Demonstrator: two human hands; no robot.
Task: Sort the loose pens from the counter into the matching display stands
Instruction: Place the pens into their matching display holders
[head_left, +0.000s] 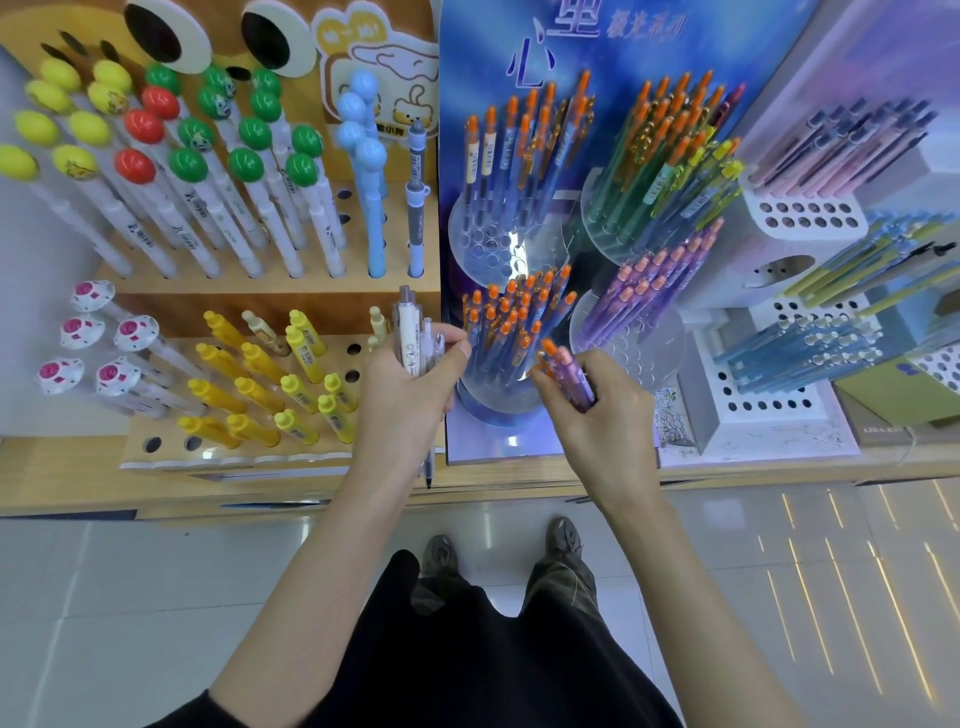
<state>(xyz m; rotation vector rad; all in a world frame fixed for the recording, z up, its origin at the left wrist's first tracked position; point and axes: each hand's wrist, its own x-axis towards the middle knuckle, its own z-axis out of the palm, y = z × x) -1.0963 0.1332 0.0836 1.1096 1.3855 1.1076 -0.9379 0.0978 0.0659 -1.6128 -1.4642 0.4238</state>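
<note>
Fingers (451, 336) of the left hand (410, 387) are curled round a small bundle of white pens (409, 338) at the middle of the frame, with the thumb pressed across the front of the bundle. The pens stand nearly upright. Their clicker ends poke above the fist, and a dark tip shows below the heel of the hand. How many pens the bundle holds is hard to count, perhaps three or four.

Just right of centre, the right hand (597, 415) is clamped on a few purple pens with orange caps (570, 373). Their caps point up and left toward a clear round holder (488, 400) on the blue display stand (467, 156). That holder is packed with orange-capped blue pens (511, 322). Whether the held caps touch its rim cannot be told.

Up and right of the right hand, a second clear holder carries matching lilac pens (649, 280). Left of the left hand is the wooden stand (260, 292). Yellow pens (260, 387) fill its lower tier, and ball-topped white pens (156, 171) fill the upper left of the frame. At the right edge, a white perforated stand (769, 413) holds pale blue pens (795, 351).

All the stands sit on a wood-toned counter (62, 478). Below it are the pale tiled floor (156, 597) and the person's shoes (563, 535).
</note>
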